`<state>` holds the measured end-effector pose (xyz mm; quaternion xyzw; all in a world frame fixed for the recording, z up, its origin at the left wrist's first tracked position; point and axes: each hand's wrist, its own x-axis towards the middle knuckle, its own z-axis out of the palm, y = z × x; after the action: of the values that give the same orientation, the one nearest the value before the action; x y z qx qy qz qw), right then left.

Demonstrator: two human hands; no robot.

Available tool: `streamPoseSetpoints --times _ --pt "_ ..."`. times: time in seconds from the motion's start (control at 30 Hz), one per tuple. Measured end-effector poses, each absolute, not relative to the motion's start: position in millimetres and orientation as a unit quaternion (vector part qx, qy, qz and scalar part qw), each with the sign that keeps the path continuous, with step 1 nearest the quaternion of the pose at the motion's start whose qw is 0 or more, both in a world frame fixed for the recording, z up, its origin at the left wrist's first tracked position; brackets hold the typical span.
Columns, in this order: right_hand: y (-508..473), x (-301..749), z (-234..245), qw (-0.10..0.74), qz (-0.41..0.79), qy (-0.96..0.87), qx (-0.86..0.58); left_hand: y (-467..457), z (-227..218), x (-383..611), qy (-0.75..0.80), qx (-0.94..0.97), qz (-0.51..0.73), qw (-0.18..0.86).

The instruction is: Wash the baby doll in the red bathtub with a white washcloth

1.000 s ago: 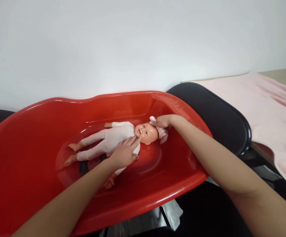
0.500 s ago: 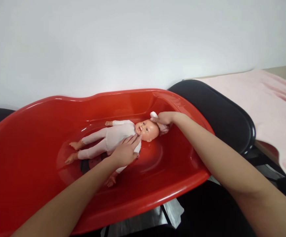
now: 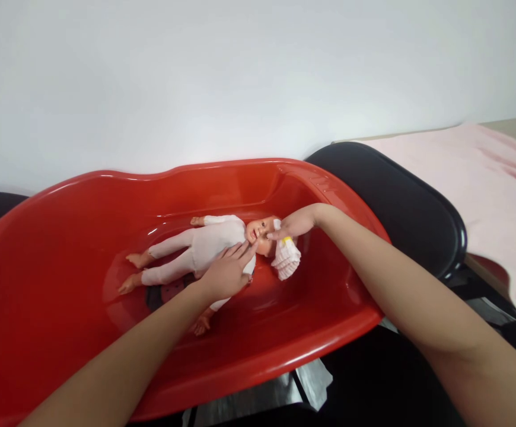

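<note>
left hand (image 3: 226,274) on doll (image 3: 213,237) in tub (image 3: 53,255)

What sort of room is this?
Possibly an indoor baby-care practice room or play area: a clothed baby doll lies in a red bathtub by a plain wall, with a pink cloth spread nearby.

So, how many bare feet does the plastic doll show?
2: a farther bare foot and a nearer bare foot, both left of centre, inside the glossy red plastic tub.
</note>
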<state>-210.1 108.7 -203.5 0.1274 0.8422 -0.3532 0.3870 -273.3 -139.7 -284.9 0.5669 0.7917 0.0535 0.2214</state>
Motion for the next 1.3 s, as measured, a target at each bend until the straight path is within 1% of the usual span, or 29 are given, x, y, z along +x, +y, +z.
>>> streamPoseSetpoints --times 0.07,0.1,0.2,0.3,0.37,0.43,0.5,0.57,0.67,0.73,0.8,0.9,0.97,1.03,1.13,1.3 --pt "102.2 -209.3 -200.8 0.456 -0.412 0.78 0.116 -139.9 -285.5 -273.3 0.792 0.566 0.067 0.218" --pt "99.3 -209.3 -199.5 0.477 -0.436 0.756 0.106 -139.9 -285.0 -273.5 0.792 0.565 0.079 0.217" --pt "90.9 -210.8 -198.6 0.488 -0.464 0.735 0.074 -139.7 -279.4 -274.0 0.795 0.547 0.151 0.215" --pt "83.8 -213.4 -202.1 0.509 -0.455 0.73 0.034 -139.4 -270.9 -273.2 0.798 0.506 0.249 0.212" --pt "81.6 -215.8 -205.4 0.496 -0.435 0.751 -0.002 -139.3 -266.7 -270.9 0.795 0.49 0.294 0.202" --pt "81.8 -218.7 -208.1 0.466 -0.394 0.791 -0.04 -139.0 -264.9 -267.3 0.787 0.502 0.308 0.187" --pt "83.6 -221.3 -209.8 0.421 -0.347 0.835 -0.072 -138.4 -265.2 -263.6 0.786 0.52 0.291 0.165" --pt "86.2 -223.1 -210.3 0.366 -0.333 0.862 -0.105 -137.9 -266.2 -261.3 0.805 0.519 0.253 0.135" --pt "90.4 -223.9 -210.0 0.301 -0.394 0.859 -0.129 -139.2 -265.7 -262.4 0.837 0.503 0.198 0.078" --pt "92.5 -224.6 -210.9 0.261 -0.45 0.847 -0.109 -141.8 -263.2 -264.7 0.839 0.52 0.156 0.034" --pt "93.5 -226.4 -213.8 0.19 -0.488 0.849 -0.069 -144.7 -259.3 -266.1 0.83 0.549 0.097 -0.009" --pt "94.0 -231.3 -220.6 0.057 -0.484 0.873 -0.016 -146.2 -252.4 -264.3 0.803 0.595 0.027 -0.016" --pt "95.5 -234.4 -224.5 0.015 -0.455 0.89 0.007 -142.9 -248.9 -261.1 0.781 0.624 -0.002 0.005" --pt "98.1 -236.1 -227.2 0.024 -0.427 0.903 0.028 -135.2 -248.0 -257.1 0.759 0.65 -0.029 0.01" --pt "101.3 -235.9 -231.2 0.072 -0.39 0.917 0.047 -116.3 -253.8 -250.0 0.725 0.686 -0.065 -0.009" --pt "98.2 -235.1 -241.4 0.139 -0.387 0.911 0.008 -85.0 -272.5 -241.1 0.674 0.729 -0.103 -0.059"
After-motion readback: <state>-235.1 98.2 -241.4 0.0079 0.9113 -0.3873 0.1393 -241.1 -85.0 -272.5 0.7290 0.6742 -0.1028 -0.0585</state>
